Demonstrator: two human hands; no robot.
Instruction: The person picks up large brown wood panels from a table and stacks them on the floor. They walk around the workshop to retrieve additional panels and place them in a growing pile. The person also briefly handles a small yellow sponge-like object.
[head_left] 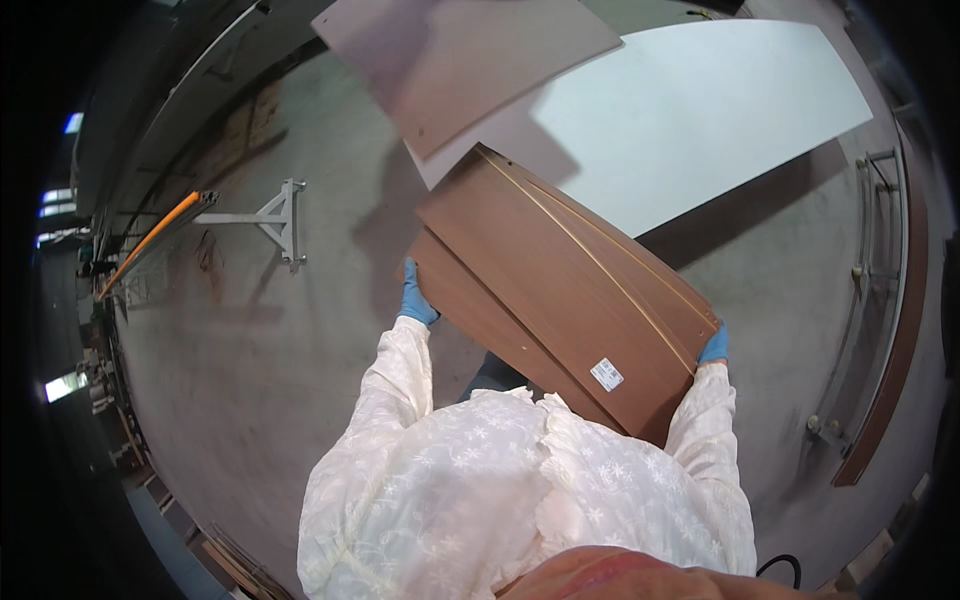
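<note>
A fanned stack of brown wooden panels [540,270] is held in front of my body, tilted across the view. Thin golden edge lines run along the panels, and a small white label [607,375] is stuck on the broad top face near the right end. My left hand [415,298], in a blue glove, grips the stack at its left end. At the right end my right hand [714,345], also gloved in blue, is closed round the panels' edge. Some fingers of both hands are hidden by the panels.
Beyond the stack lies a large white board [700,110], with a brownish panel [480,60] overlapping its left part. A metal stand [280,222] with an orange-edged bar [155,240] is at the left. On the right stands a metal-framed rack [893,270] beside a long brown board [900,380].
</note>
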